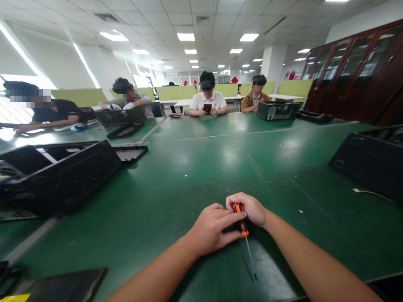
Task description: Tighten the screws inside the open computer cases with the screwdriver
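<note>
An orange and black screwdriver [244,226] is held between both hands over the green table [157,184], its metal shaft pointing down toward the near edge. My right hand [248,208] has its fingers curled around the top of the handle. From the left side, my left hand [215,228] reaches to the same handle, with the index finger across it and the thumb beside its lower part. Some fingertips of both hands are hidden behind the handle and each other.
Black computer cases stand at the left [63,180], the right [371,161] and the far side [278,110]. A thin cable [373,193] lies near the right case. A dark flat panel [59,287] is at the lower left. Several people sit across the table.
</note>
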`<state>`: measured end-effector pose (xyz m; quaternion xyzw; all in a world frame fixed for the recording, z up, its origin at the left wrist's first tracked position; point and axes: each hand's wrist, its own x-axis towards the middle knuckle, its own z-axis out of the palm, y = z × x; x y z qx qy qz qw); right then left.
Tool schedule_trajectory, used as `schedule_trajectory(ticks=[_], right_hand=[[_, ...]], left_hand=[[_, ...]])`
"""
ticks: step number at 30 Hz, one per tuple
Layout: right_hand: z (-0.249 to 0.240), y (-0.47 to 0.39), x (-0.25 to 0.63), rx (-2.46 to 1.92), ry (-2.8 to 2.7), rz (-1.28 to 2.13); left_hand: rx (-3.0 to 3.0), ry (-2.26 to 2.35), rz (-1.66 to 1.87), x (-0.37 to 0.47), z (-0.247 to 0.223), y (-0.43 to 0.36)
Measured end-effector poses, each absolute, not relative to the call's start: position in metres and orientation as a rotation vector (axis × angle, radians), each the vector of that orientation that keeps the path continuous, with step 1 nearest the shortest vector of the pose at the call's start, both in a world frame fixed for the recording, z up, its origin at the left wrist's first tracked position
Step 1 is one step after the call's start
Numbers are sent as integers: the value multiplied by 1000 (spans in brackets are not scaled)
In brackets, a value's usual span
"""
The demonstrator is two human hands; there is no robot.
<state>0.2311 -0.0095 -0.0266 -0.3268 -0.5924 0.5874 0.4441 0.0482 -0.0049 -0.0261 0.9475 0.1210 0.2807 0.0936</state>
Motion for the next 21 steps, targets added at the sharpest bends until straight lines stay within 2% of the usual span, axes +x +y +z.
schedule_trajectory(ticks=[6, 13, 21], right_hand=[[-30, -10, 229, -950, -1385, 1497], [-29, -13, 226, -938, -1476, 1614], [-23, -16, 226, -987, -1585, 1610]], left_hand=[[2687, 483, 939, 47, -21, -9], [2013, 929, 974, 40, -15, 3], [1831, 975, 973, 41, -19, 10]])
